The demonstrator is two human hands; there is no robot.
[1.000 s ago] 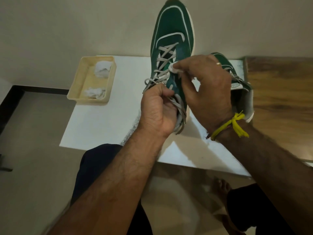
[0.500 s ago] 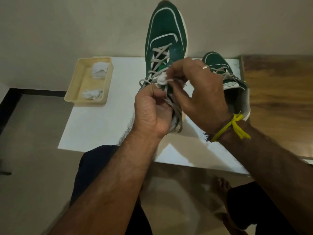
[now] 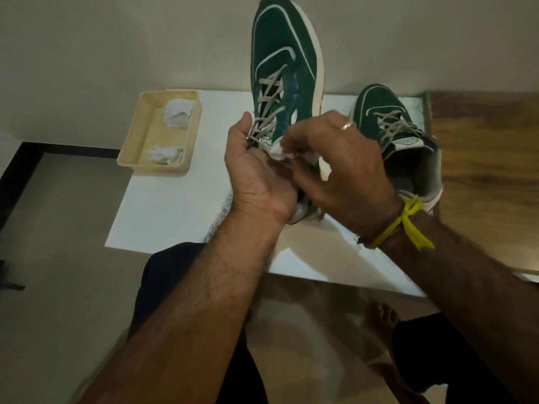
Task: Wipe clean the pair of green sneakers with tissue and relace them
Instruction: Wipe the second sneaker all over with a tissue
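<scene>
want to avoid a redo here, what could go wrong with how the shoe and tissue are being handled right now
The left hand holds the raised sneaker only near its heel, so it could tip or slip. The right hand pinches the tissue right among the laces; it might snag and shred.

A single view is given, taken from a wide-angle camera worn on the head. It is aimed forward and steeply down, so that both forearms are seen entering from the bottom edge. The left hand [image 3: 256, 173] and right hand [image 3: 344, 167] are caught close, near the middle of the frame. The worktop [image 3: 163, 217] is seen just beyond them, with the wall above it and the floor and the person's knees below. Straight edges are bent outward by the lens.
</scene>
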